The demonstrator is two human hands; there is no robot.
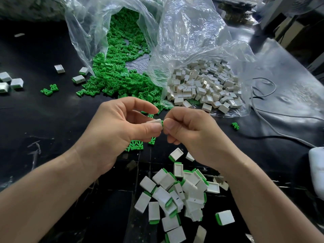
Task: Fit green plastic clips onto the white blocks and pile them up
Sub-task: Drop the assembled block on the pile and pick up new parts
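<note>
Fingers of my left hand (112,127) pinch a white block (155,121), my right hand (191,130) at three o'clock seemingly pinching its green clip (162,122).

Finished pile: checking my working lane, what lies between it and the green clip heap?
Head view: the left hand and right hand, pinching a white block and green clip, above loose clips.

A black table (52,111), scuffed and streaked with pale scratches, fills the view. Daylight glares off its far right side, where a grey cable (273,116) and a black cable (263,137) trail toward a white object (316,169) at the edge. Dim, blurred clutter (236,13) stands beyond the table at the upper right.
</note>
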